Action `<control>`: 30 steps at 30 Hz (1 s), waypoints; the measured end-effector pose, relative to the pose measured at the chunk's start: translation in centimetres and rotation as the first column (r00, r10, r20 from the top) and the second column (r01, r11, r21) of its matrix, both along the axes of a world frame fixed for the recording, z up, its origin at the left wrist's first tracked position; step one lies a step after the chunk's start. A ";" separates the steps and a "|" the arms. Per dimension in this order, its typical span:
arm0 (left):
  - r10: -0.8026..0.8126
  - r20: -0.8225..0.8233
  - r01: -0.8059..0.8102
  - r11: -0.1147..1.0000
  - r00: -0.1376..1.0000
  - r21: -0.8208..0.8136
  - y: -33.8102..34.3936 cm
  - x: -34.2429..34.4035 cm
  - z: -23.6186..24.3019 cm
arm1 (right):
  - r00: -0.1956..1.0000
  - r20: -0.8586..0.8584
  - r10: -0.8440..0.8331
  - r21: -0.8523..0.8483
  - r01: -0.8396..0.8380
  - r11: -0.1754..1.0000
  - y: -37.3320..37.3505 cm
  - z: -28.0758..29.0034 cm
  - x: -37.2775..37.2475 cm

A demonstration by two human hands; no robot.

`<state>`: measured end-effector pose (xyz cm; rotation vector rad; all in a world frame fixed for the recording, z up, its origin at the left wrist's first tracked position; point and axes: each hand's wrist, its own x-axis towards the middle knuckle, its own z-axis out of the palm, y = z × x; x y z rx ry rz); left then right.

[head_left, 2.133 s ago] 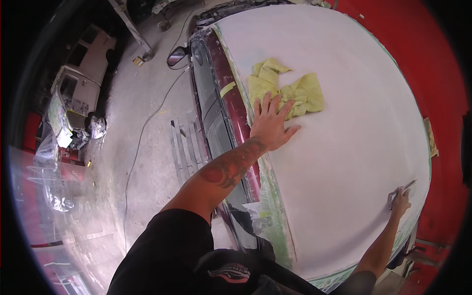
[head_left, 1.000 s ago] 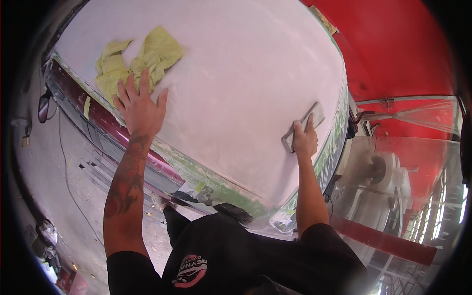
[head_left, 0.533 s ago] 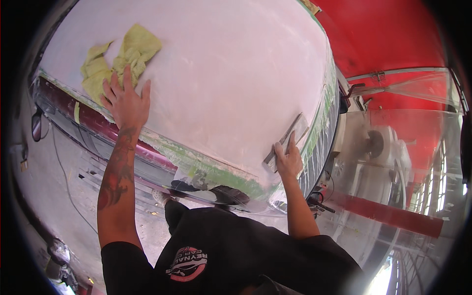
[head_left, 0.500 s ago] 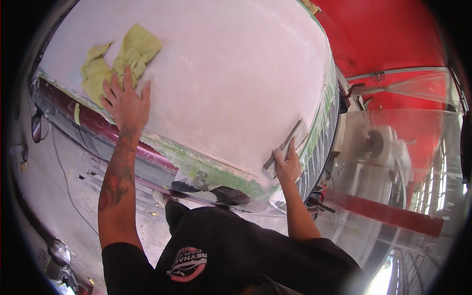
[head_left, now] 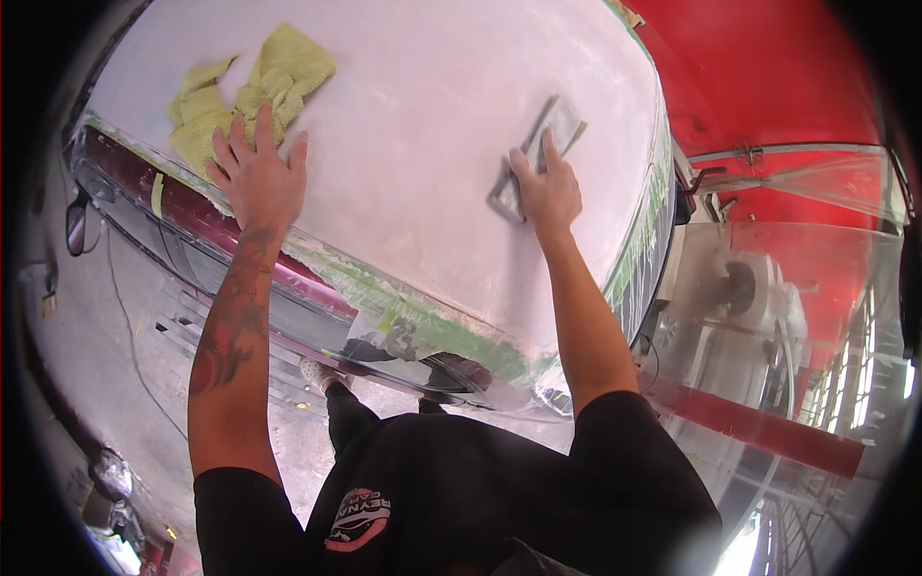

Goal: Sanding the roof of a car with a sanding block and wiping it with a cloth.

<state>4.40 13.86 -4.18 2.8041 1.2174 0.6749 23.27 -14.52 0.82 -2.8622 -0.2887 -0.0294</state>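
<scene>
Since half a second ago, sanding block (head_left: 536, 156) has slid up the white-primed car panel (head_left: 423, 163) under the gripping right hand (head_left: 549, 194); left hand (head_left: 257, 182) lies flat, fingers spread, touching the yellow cloth (head_left: 252, 91). Sanding is midway; the next stroke needs even pressure.

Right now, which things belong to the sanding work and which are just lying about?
In use: sanding block under the right hand; white car panel; yellow cloth by the left hand.
Lying about: cable on floor; plastic sheeting.
</scene>
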 end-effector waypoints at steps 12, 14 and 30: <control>0.023 -0.028 -0.025 0.999 0.999 -0.044 -0.6 -0.2 0.9 | 0.995 0.028 -0.095 0.085 0.092 0.992 -1.8 -1.6 -3.6; 0.015 -0.021 -0.016 0.999 1.000 -0.046 -0.6 0.3 0.8 | 0.997 0.075 0.015 0.052 -0.019 0.998 6.8 0.2 0.9; -0.110 0.110 0.113 0.993 0.988 -0.018 4.3 0.1 0.2 | 0.995 0.057 -0.083 0.171 0.072 0.983 -14.0 -3.5 -11.7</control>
